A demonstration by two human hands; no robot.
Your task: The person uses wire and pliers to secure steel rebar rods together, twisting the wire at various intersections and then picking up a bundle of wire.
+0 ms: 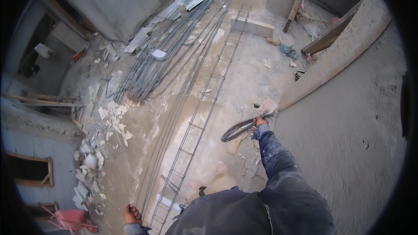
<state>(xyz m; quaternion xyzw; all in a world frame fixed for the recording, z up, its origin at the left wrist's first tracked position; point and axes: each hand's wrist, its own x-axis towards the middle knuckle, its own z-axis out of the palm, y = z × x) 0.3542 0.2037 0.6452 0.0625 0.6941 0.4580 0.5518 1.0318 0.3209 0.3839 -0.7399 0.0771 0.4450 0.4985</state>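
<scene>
My right hand [261, 122] is closed around a looped bundle of dark wire [237, 131], held out by the rough wall on the right. The loop hangs to the left of the hand, and loose wire ends poke out on its other side. Low on the left, my left hand [132, 214] has its fingers curled in; whether anything is inside them is hidden. Beside that hand runs a long, narrow rebar cage [197, 126] with small cross ties, reaching far up the floor. Several single steel bars [167, 137] lie along its left side.
A thick pile of rebar [163, 63] lies farther left. Broken tile and rubble [116, 119] line the left wall, with a red wheelbarrow [72, 219] near. A pale block [252, 27] sits at the cage's far end. A bucket [286, 43] and leaning planks [335, 56] stand right.
</scene>
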